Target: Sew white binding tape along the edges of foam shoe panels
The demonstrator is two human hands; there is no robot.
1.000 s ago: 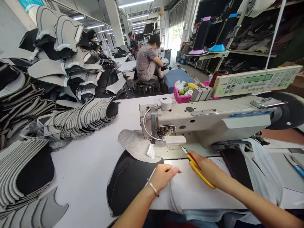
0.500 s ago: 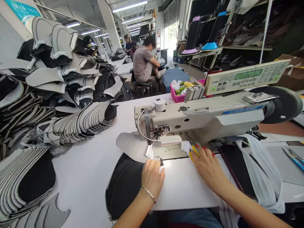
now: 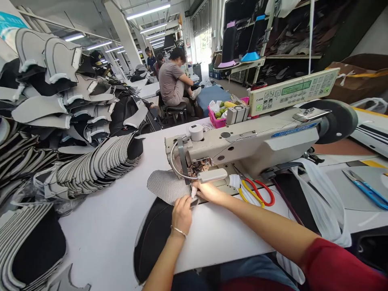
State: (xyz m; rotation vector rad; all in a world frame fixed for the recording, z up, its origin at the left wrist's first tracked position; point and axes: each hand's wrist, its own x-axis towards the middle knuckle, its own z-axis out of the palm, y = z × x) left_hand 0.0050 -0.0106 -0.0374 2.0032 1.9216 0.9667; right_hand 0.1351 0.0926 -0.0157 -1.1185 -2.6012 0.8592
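Our right hand (image 3: 209,191) pinches a white strip (image 3: 193,192); our left hand (image 3: 182,215) curls, grip unclear; slipping near the sewing machine (image 3: 239,142) could prick us.

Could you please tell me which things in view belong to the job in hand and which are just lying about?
Seemingly in the job:
sewing machine
grey mesh piece, at the left hand
black panel, next to the mesh
white strip, at the right hand
red-and-yellow-handled scissors, probably, lying close by

Seemingly just lying about:
blue-handled scissors
pink fruit basket
cardboard box
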